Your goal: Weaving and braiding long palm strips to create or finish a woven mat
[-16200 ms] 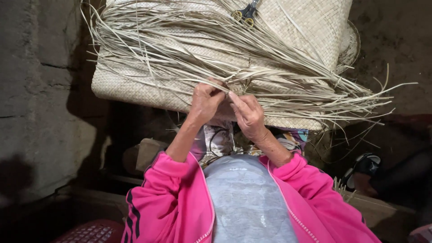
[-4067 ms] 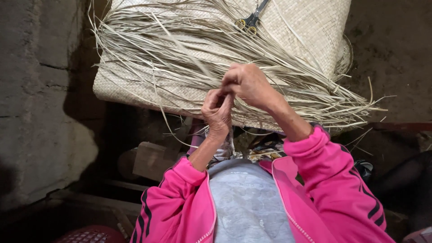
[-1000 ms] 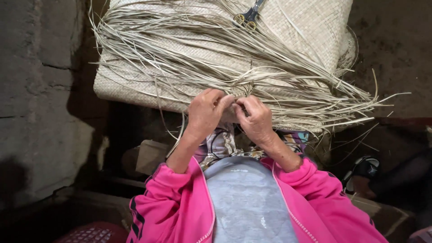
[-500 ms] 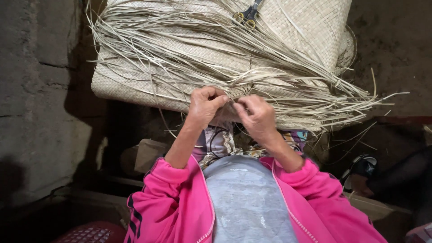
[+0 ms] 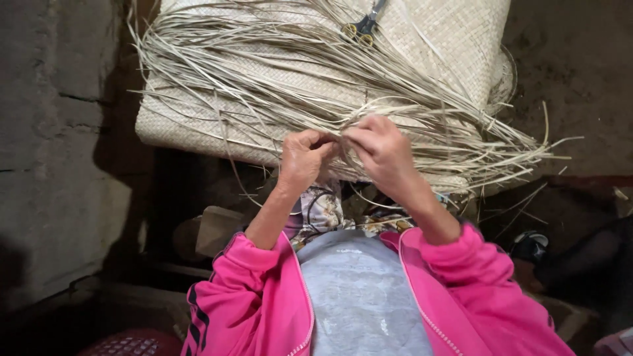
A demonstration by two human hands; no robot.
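Loose straw strips trail off the near edge of a pale woven mat, right in front of the person. Left hand is curled tight, pinching a few strips; right hand is pinched on them too, fingertips almost touching the left. Scissors lie on the mat farther back. Pink sleeves below, concrete wall on the left.

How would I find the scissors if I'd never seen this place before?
Start at the big pale woven mat that fills the top of the picture, covered in long loose straw strips. Follow its far edge toward the upper middle, well beyond both hands. The scissors lie there on the weave, the only dark metal thing, with yellowish ring handles among all the straw.
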